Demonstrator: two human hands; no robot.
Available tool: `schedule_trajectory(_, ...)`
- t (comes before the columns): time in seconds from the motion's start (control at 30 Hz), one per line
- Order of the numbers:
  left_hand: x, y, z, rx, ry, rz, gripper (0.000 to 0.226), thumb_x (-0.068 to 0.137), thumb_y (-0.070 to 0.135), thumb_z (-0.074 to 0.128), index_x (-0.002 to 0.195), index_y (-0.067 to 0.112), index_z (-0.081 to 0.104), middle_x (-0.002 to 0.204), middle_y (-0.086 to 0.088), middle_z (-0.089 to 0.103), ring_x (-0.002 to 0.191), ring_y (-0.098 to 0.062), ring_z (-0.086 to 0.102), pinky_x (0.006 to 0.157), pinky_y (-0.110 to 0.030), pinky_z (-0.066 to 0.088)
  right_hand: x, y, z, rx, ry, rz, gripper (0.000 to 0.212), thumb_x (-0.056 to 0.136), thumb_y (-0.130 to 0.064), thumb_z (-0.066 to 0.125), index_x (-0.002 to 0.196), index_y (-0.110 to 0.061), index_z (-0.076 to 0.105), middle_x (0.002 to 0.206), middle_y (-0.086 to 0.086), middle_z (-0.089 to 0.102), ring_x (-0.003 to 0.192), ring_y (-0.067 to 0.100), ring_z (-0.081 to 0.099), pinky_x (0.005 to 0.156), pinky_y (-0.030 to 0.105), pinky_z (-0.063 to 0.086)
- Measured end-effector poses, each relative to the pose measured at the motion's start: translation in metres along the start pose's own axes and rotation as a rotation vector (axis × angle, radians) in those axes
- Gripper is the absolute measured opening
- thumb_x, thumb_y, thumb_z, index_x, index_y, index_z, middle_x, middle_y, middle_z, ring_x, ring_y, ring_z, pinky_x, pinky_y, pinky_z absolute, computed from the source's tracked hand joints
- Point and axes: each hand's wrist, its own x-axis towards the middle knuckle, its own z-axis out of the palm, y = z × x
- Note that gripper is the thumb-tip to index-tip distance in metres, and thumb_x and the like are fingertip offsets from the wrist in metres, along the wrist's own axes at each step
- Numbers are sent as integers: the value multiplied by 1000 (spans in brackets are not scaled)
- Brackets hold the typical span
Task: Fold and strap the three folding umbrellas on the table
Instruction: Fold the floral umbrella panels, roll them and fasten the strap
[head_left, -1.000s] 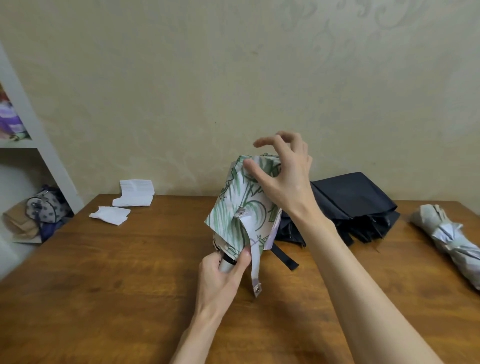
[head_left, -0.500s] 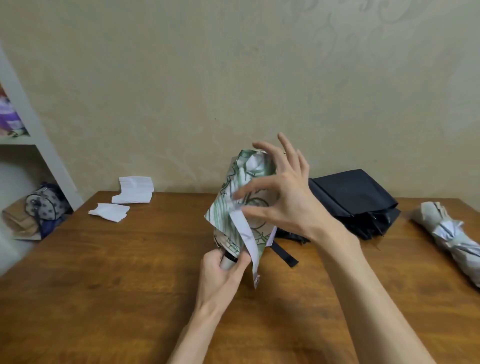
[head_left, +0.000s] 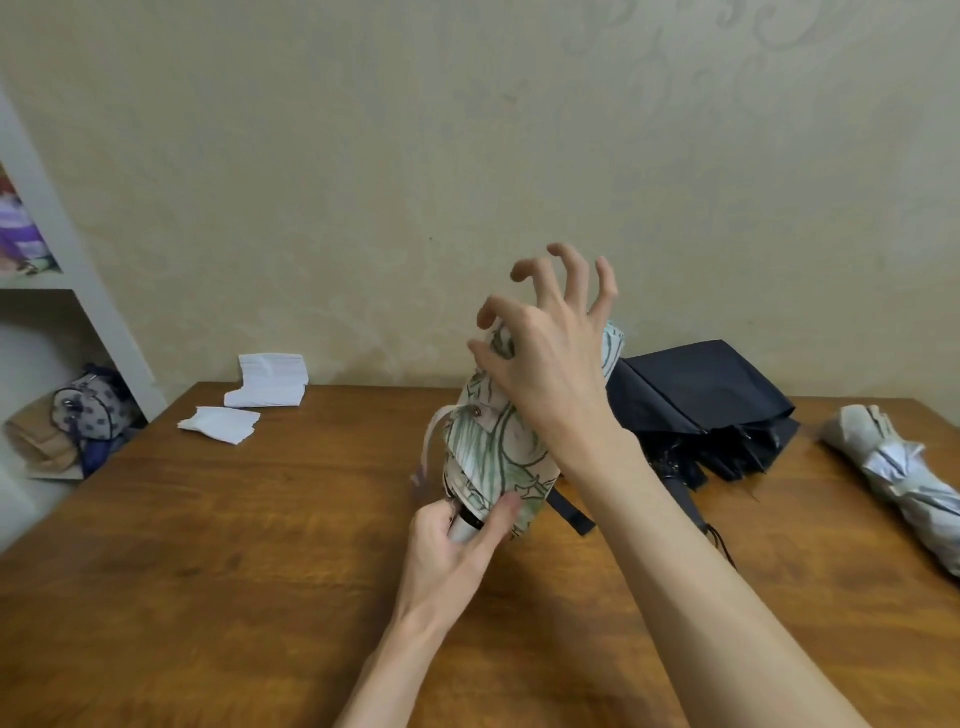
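At the far left stands a white shelf unit (head_left: 78, 296), with a spotted bag (head_left: 85, 415) low beside it on the floor. On the wooden counter (head_left: 208, 561), near its back edge, lie two small stacks of white paper (head_left: 270, 382), close together. Near the middle the left hand (head_left: 447, 551) grips the pale handle (head_left: 462, 530) of the green-printed umbrella (head_left: 493, 462), fingers curled round it, and holds the umbrella tilted up off the counter with its top leaning away to the right. A pale strap (head_left: 430, 441) hangs loose and blurred off the umbrella's left side. The right hand (head_left: 550, 374) lies over the upper part of the gathered canopy; thumb and forefinger pinch the cloth at its top, while the other fingers (head_left: 574, 270) spread, bent, in the air above. Just behind and to the right, the black umbrella (head_left: 701, 410) lies on the counter with its canopy loose and unrolled, its dark strap (head_left: 571, 512) trailing forward. Well apart at the right edge lies the grey-white umbrella (head_left: 893, 467), rolled into a bundle.
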Motion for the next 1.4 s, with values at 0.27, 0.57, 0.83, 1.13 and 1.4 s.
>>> schedule_trajectory(0.27,4,10,-14,-105,-12,-167,60,78,79,74,78,21,59,67,-10,36,47,-14,26,42,-27,17,-35,25,-25,427,3,137,31,91,-44,76,121,-36,73,145,1,50,148,24,34,120,54,26)
schedule_trajectory(0.57,6,14,-21,-226,-46,-211,72,74,81,69,88,11,58,59,-3,40,42,-12,30,41,-24,21,-63,53,-19,927,-382,468,81,94,-44,80,160,-45,34,152,-14,51,140,3,51,111,33,49)
schedule_trajectory(0.83,9,15,-49,-412,-171,-260,92,78,74,70,123,-5,58,61,-1,30,40,-6,25,36,-19,19,-67,75,-13,1152,-373,893,99,85,-46,89,165,-38,32,154,-4,58,138,17,60,113,41,49)
schedule_trajectory(1.13,13,7,-52,-360,-81,-209,79,78,74,69,116,5,64,59,-1,30,39,-8,25,35,-17,21,-58,84,-38,1525,-337,909,53,95,0,72,143,-20,66,128,16,76,125,38,70,110,50,55)
schedule_trajectory(1.4,12,5,-63,-346,-166,-249,91,75,75,75,113,-5,58,61,-3,29,40,-7,24,36,-15,23,-52,95,-62,1047,-488,535,32,104,-15,67,128,-36,67,117,30,70,98,33,69,91,39,61)
